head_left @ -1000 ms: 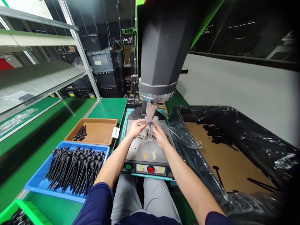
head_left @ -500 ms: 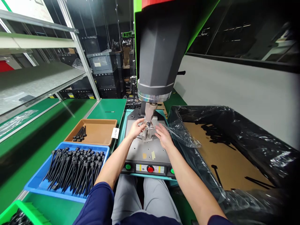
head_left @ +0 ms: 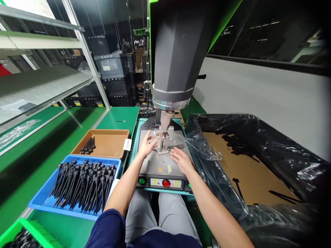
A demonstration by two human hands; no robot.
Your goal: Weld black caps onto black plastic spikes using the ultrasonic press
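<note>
A slotted metal fixture (head_left: 162, 144), set upright on a grey plate (head_left: 152, 167), is flanked by two bare hands beneath the tapered tip (head_left: 166, 120) of a machine. With 12 o'clock taken as straight ahead, the fixture is found at about 3 o'clock from the left hand (head_left: 147, 147), the nearer one, and at about 10 o'clock from the right hand (head_left: 182, 160); its long axis is pointed up toward the tip. The left hand's fingers are loosely spread, the thumb parted from them, with nothing seen gripped; whether the fixture is touched by a fingertip cannot be told. The right hand is held nearly flat, fingers extended, a narrow gap left before the fixture and nothing seen in its grasp. At about 8 o'clock from the fixture, black long-stemmed parts (head_left: 82, 184) are heaped in a blue tray (head_left: 62, 212)
</note>
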